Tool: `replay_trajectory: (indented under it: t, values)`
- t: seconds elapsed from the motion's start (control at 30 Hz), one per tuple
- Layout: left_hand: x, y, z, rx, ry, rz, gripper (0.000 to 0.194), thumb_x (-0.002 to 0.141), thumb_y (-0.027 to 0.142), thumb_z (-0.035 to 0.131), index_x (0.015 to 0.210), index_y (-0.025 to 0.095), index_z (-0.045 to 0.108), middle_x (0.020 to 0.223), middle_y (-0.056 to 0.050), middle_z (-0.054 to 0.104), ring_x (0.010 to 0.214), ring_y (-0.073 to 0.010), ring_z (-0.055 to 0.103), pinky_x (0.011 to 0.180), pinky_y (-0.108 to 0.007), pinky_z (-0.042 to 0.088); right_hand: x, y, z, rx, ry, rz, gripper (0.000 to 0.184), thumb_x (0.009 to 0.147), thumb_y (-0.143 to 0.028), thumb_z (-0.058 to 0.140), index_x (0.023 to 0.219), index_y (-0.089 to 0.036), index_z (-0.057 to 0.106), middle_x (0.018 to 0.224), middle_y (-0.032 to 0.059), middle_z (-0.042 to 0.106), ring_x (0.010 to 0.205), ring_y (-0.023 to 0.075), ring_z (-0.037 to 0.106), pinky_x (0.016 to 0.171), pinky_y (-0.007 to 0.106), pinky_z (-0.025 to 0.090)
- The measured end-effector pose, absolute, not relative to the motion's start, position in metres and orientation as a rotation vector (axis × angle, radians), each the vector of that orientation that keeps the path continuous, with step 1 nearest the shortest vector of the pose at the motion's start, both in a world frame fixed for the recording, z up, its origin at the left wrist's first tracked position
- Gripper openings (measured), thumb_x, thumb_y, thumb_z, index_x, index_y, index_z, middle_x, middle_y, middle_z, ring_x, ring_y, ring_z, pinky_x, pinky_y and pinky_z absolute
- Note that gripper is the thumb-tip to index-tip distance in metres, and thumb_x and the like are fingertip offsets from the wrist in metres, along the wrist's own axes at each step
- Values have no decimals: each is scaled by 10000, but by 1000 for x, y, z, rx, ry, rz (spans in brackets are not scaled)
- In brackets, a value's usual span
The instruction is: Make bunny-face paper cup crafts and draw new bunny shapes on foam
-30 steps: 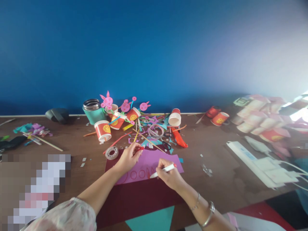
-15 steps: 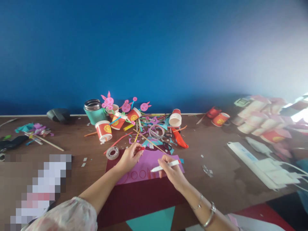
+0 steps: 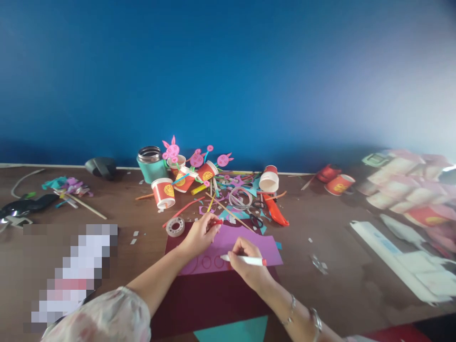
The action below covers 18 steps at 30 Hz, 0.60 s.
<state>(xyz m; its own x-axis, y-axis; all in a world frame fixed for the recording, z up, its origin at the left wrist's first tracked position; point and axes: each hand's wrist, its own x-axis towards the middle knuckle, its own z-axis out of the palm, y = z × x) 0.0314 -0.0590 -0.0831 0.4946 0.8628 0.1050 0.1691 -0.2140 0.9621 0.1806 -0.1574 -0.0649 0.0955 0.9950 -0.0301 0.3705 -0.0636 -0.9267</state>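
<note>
My right hand [image 3: 246, 268] grips a white marker [image 3: 253, 261] with a red end. Its tip points left, over circles drawn in red on a purple sheet of paper [image 3: 265, 248]. A small red marker cap [image 3: 218, 222] is pinched in the fingers of my left hand [image 3: 199, 236], which rests at the sheet's upper left. Beneath the purple sheet lies a dark maroon sheet [image 3: 213, 299]. A roll of tape [image 3: 175, 227] sits just left of my left hand.
Behind the sheets stand red paper cups [image 3: 163, 193] with pink animal cutouts, beside an open teal flask [image 3: 152, 168]. Scissors [image 3: 255, 220], sticks and scraps clutter the middle. Stacked cups [image 3: 402, 180] and a white power strip [image 3: 384, 256] are on the right; a teal sheet [image 3: 235, 330] lies nearest me.
My right hand has shifted slightly left over the drawn circles, with the marker lying flatter. The whole view has slid so the table's things appear further right. My left hand still pinches the cap.
</note>
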Motion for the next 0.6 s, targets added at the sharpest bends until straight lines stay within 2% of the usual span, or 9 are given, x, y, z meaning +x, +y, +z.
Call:
replay_trajectory:
  t: [0.1,0.43,0.6]
  values:
    - [31,-58,-84,1683,888,827,122,847,292,498,893,178,500,698,21,559,492,-84,514,484,-206,418,181,-158,-66,-1606,-1440,954,231,726,-222,521,567,-210,353,458,-84,355,444,72,339,432,194,287]
    - [31,-59,-82,1657,864,828,128,842,299,498,896,182,498,689,28,547,482,-82,514,476,-205,424,181,-158,-67,-1611,-1522,900,239,745,-215,512,571,-208,348,478,-80,342,457,72,344,449,188,318]
    - [31,-59,-82,1677,869,816,127,850,300,494,897,181,496,701,17,564,489,-85,518,482,-208,425,180,-159,-65,-1609,-1550,866,244,755,-220,513,579,-209,344,482,-77,342,459,73,344,452,188,295]
